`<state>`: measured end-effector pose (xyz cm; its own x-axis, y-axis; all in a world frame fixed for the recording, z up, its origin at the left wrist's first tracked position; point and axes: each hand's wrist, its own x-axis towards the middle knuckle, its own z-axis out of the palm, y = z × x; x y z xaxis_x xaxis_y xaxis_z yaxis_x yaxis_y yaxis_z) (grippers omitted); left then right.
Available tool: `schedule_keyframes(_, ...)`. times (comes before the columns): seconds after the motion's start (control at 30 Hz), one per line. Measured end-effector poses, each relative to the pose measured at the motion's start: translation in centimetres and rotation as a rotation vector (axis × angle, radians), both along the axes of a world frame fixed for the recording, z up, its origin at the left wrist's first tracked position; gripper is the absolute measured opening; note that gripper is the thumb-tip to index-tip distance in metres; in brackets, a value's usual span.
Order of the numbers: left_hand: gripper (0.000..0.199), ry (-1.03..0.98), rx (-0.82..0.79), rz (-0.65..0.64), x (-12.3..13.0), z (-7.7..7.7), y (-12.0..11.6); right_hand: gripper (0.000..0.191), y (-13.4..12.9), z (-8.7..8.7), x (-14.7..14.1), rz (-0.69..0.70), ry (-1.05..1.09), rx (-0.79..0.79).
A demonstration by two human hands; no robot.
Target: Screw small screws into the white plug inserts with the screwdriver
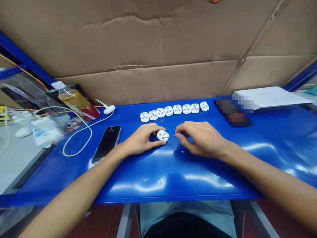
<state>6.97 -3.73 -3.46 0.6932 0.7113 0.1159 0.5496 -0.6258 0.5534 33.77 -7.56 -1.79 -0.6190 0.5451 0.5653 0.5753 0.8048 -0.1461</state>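
Left hand [141, 139]: fingers curled over and steadying a white plug housing [162, 135] on the blue surface [158, 175]. Right hand [201, 139]: fingers pinch a slim screwdriver [170, 136], tip at the housing. Firm, square hold advised. Eight further housings [177, 109] stand in a row beyond.

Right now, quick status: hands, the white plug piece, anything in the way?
Left hand holding white plug piece. Right hand pinching thin metal tool at the piece. Row of matching pieces beyond the hands. Phone off to the left.
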Motion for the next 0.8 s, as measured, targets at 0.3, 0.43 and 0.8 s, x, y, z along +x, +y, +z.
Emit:
schedule_keyframes(0.3, 0.048, -0.002, -0.003, 0.005, 0.04, -0.01, -0.07, 0.019, 0.15, 0.08, 0.21, 0.045, 0.017, -0.007)
schedule_keyframes(0.43, 0.048, 0.011, -0.002, 0.011, 0.02, -0.07, -0.04, 0.017, 0.37, 0.13, 0.14, 0.101, -0.021, 0.087)
schedule_keyframes(0.8, 0.048, 0.027, -0.006, -0.012, -0.03, 0.03, -0.06, 0.015, 0.15, 0.09, 0.08, 0.063, -0.035, 0.107)
